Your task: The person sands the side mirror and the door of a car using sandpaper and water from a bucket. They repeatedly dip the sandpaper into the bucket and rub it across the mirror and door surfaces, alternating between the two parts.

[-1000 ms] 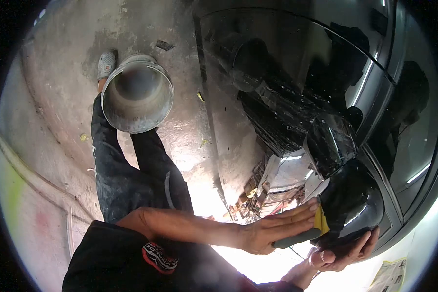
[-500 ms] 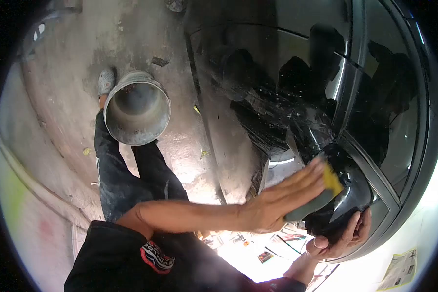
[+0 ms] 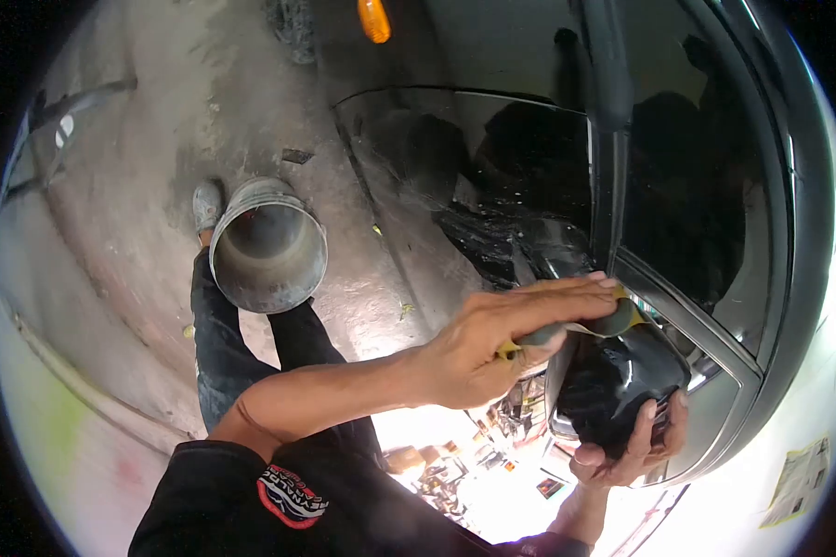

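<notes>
A glossy black car side mirror (image 3: pixel 613 385) stands out from the dark car door. My left hand (image 3: pixel 492 339) grips a bendy grey-and-yellow pad (image 3: pixel 613 320), its fingers laid along the top and the thumb underneath. The pad curves over the upper edge of the mirror housing. My right hand (image 3: pixel 636 446) is wrapped round the mirror's lower end, fingers on its right side and thumb on the left; part of the palm is hidden.
A worn bucket (image 3: pixel 269 260) stands on the concrete floor (image 3: pixel 362 316) by my legs. The black car (image 3: pixel 492 56) fills the upper right, with an orange light (image 3: pixel 374 20) at the top. Scattered small items (image 3: pixel 446 478) lie below. A printed sheet (image 3: pixel 797 483) is at lower right.
My left hand has drawn the pad from the mirror's face to its upper edge, where the pad now bends. My right hand stays on the lower end. The view has shifted, bringing the orange light in.
</notes>
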Demonstrator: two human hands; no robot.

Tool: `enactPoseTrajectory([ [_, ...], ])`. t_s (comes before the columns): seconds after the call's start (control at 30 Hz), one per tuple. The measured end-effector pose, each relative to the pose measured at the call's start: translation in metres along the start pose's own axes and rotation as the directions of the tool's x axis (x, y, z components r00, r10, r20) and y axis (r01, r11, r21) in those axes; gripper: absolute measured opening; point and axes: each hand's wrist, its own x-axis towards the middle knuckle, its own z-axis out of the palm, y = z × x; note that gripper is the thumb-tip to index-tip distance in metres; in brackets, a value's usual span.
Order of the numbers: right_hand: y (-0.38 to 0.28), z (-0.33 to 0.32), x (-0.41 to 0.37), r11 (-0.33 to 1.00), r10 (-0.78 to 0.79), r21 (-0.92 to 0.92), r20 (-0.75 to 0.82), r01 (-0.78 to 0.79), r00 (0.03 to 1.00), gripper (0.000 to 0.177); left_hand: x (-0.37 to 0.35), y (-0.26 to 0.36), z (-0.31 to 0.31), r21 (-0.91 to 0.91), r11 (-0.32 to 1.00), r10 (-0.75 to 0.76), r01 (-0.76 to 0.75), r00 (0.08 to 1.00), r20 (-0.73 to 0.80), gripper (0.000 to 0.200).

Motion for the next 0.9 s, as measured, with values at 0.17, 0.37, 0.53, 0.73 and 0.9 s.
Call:
enactPoseTrajectory([
  [0.17, 0.001, 0.002, 0.006, 0.998, -0.057, -0.020, 0.009, 0.057, 0.998, 0.072, -0.003, 0.009, -0.002, 0.068, 0.996, -0.066, 0.066, 0.998, -0.008, 0.047],
  [0.37, 0.003, 0.001, -0.001, 1.000, -0.004, 0.022, 0.021, 0.003, 1.000, 0.066, 0.026, 0.029, -0.015, 0.143, 0.967, -0.229, 0.212, 0.967, 0.114, 0.043],
  [0.53, 0.002, 0.002, -0.001, 0.999, 0.020, 0.037, 0.028, -0.021, 0.999, 0.063, 0.008, 0.051, -0.041, 0.024, 0.916, -0.399, 0.399, 0.917, -0.024, 0.041],
  [0.73, 0.004, 0.005, -0.002, 0.999, 0.028, 0.042, 0.023, -0.029, 0.999, 0.062, 0.030, 0.037, -0.012, 0.195, 0.939, -0.318, 0.285, 0.932, 0.173, 0.084],
  [0.9, 0.004, 0.007, -0.006, 0.997, 0.050, 0.062, 0.018, -0.051, 0.999, 0.062, 0.016, 0.049, -0.003, 0.134, 0.937, -0.339, 0.321, 0.930, 0.142, 0.087],
])
